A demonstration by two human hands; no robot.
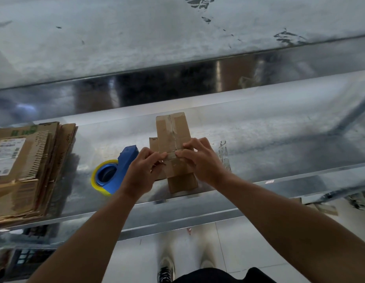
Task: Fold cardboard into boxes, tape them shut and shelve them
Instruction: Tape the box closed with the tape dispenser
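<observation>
Your left hand (144, 166) and right hand (200, 158) each pinch an end of a clear tape strip (171, 155) on the small brown cardboard box (173, 129), which lies mid-way along the shiny metal shelf (279, 139) near its front edge.

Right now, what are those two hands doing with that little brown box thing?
A person is working on a small cardboard box that lies on a shiny metal shelf. The left hand and the right hand both pinch it near its middle, where a strip of tape seems to run across it. A blue tape dispenser sits just left of the box with no hand on it. A stack of flat cardboard lies further left.
</observation>
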